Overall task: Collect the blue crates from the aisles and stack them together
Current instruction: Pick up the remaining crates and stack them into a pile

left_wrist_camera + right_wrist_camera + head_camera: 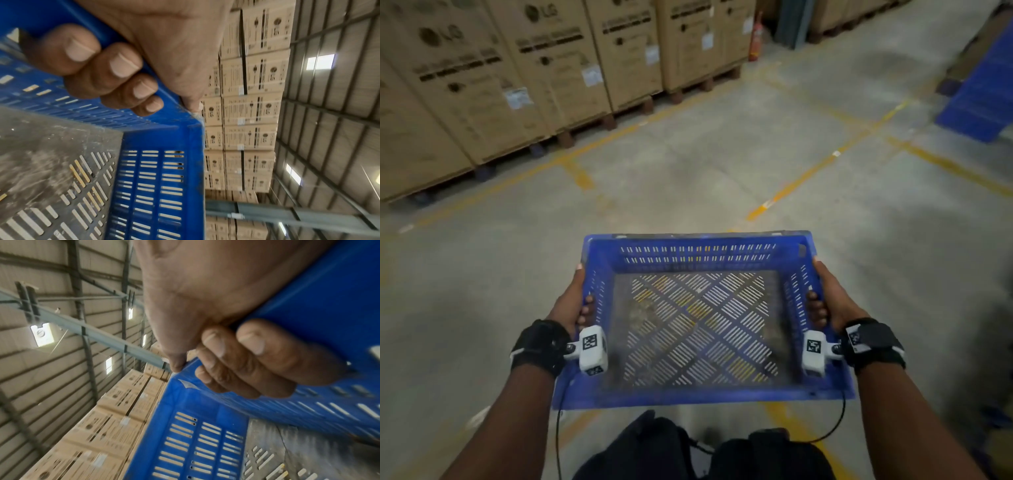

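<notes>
Crate first: you carry the blue slotted one in front of your body, above the grey floor, its dusty bottom bare. Your left hand grips its left wall, fingers curled over the rim to the inside. Your right hand grips the right wall the same way. Cardboard boxes line your left; a blue stack sits far right.

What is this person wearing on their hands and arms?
Bare hands, no gloves; forearms bare. Each wrist has a black strap: left wrist strap, right wrist strap. Each carries a white camera block with black-and-white square markers. Thin black cables hang below.
</notes>
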A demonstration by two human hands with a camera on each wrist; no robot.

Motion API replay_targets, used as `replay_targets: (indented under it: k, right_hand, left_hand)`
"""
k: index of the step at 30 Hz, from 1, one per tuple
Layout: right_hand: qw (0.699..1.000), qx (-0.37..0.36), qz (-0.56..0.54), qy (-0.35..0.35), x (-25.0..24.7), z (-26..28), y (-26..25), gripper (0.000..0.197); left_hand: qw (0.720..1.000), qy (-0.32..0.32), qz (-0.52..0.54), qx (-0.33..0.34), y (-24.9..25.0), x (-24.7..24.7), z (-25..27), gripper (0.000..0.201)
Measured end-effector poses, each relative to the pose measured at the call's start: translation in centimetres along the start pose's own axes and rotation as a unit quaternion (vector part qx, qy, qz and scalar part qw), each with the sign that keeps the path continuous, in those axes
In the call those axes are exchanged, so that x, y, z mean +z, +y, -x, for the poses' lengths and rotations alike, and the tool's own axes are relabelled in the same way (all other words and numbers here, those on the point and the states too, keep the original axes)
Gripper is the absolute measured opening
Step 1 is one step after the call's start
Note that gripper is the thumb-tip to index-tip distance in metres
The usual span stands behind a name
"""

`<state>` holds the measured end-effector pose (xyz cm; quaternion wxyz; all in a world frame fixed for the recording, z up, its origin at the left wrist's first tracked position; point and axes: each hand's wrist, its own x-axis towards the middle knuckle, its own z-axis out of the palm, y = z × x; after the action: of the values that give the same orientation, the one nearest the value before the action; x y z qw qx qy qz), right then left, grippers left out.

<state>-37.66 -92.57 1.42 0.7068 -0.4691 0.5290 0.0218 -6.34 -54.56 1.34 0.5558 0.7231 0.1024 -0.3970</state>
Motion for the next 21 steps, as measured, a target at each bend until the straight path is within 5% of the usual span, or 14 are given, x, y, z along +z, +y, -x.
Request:
replay_targets:
  k: [11, 21]
  right_hand:
    - [0.981, -0.01, -0.143, 0.128, -11.3, -6.4, -7.5, 0.074]
    - [0.929, -0.034, -0.276, 0.243, -21.8, -10.2, -15.0, 0.074]
  left_hand:
    - [0.982, -0.149, -0.111, 0.019, 17.4, 22.0, -16.0, 0.067]
    - [0.927, -0.262, -0.26, 0.061, 32.3, 46.7, -24.7, 0.076]
